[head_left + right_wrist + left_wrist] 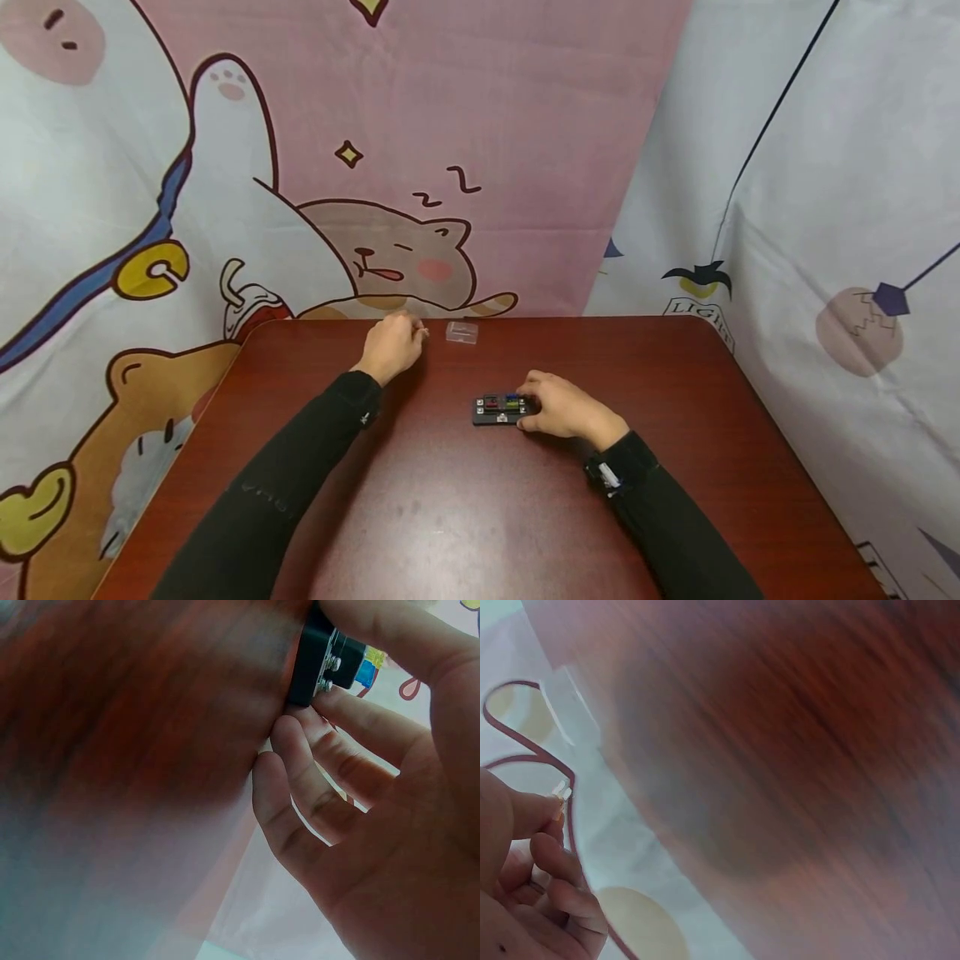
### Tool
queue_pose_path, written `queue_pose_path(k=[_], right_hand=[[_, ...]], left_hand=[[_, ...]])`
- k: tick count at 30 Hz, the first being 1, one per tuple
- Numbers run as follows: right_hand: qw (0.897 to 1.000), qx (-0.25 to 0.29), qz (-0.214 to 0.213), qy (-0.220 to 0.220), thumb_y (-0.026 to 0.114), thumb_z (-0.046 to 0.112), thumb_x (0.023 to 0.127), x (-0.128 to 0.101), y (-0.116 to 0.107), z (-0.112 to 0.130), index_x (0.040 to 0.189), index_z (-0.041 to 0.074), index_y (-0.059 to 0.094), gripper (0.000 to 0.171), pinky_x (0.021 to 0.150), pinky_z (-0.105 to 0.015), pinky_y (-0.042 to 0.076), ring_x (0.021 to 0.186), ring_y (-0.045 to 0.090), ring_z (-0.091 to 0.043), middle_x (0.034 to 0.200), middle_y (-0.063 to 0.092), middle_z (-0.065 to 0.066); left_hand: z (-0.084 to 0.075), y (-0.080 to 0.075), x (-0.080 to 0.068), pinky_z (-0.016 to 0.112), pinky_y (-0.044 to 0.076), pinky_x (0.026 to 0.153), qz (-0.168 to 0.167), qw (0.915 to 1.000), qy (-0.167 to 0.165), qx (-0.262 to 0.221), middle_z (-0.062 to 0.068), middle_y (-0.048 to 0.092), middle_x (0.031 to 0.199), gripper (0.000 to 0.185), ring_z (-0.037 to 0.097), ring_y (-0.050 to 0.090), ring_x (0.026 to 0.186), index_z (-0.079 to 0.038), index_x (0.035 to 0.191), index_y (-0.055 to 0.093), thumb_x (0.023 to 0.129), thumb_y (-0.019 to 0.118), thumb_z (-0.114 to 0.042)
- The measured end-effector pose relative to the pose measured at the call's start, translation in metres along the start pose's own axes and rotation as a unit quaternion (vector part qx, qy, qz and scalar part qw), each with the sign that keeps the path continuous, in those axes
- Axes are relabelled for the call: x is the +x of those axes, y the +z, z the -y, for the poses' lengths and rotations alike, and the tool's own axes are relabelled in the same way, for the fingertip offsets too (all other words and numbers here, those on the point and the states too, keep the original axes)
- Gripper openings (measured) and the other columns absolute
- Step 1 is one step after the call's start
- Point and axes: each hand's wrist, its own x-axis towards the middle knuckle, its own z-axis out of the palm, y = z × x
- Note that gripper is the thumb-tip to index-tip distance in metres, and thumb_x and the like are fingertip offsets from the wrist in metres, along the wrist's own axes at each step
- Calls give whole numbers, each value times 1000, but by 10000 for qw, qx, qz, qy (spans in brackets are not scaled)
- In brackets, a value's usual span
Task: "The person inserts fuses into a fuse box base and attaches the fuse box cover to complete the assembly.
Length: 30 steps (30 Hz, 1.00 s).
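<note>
A black fuse block with screw terminals lies on the table, carrying small red, blue and yellow blade fuses. My right hand grips its right end between thumb and fingers. In the right wrist view the thumb overlaps the top of the block, and the fingertips are at its lower end. Near the far table edge, my left hand pinches a small orange blade fuse with two pale prongs between thumb and index finger. The other left fingers are curled in. Most of that fuse is hidden by the fingertips.
A small clear plastic box stands at the far edge of the reddish-brown table, just right of my left hand. Behind the table hangs a cloth printed with cartoon animals; another pale cloth hangs along the right side.
</note>
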Motion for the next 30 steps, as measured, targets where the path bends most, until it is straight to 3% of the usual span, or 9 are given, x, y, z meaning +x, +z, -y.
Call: queue_pose_path(k=[8, 14, 22, 24, 27, 30], right_hand=[[10000, -45, 0, -18, 85, 36, 96, 0, -2, -1, 140, 12, 74, 52, 98, -44, 54, 107, 60, -16, 125, 66, 1], [10000, -11, 23, 31, 85, 36, 96, 0, 0, -1, 141, 12, 74, 52, 100, -45, 54, 110, 61, -17, 126, 66, 1], [10000, 12, -6, 14, 86, 35, 95, 1, 1, -2, 138, 13, 75, 50, 93, -42, 52, 100, 58, -15, 120, 65, 3], [10000, 6, -22, -10, 86, 35, 95, 2, 2, -2, 138, 13, 75, 50, 92, -42, 52, 100, 57, -14, 119, 65, 3], [10000, 0, -43, -44, 86, 35, 95, 2, 2, -2, 137, 12, 76, 49, 91, -42, 52, 99, 58, -14, 118, 65, 3], [10000, 2, -58, -47, 86, 35, 95, 2, 1, -2, 137, 12, 76, 49, 92, -42, 53, 99, 58, -14, 118, 65, 3]], left_hand=[[-33, -7, -15, 49, 62, 81, -186, 9982, 559, -104, 8, 76, 106, 16, 28, 75, 93, -9, 107, 81, 108, 70, -21], [-52, -8, -23, 44, 61, 76, -291, 9961, 797, -245, 7, 74, 101, 15, 23, 71, 85, -8, 108, 81, 106, 74, -21], [-69, -8, -29, 42, 57, 74, 50, 9936, 1099, -258, 3, 70, 97, 13, 21, 67, 82, -12, 106, 80, 108, 71, -22], [-72, -6, -30, 44, 62, 82, 112, 9928, 1163, -254, 2, 73, 99, 12, 23, 73, 94, -13, 107, 80, 107, 72, -22], [-75, -4, -31, 45, 63, 84, 205, 9911, 1295, -250, 2, 74, 102, 11, 24, 74, 97, -15, 107, 80, 107, 72, -22], [-78, -1, -32, 39, 60, 78, 276, 9883, 1477, -251, 0, 75, 102, 11, 18, 70, 88, -16, 107, 81, 108, 73, -23]])
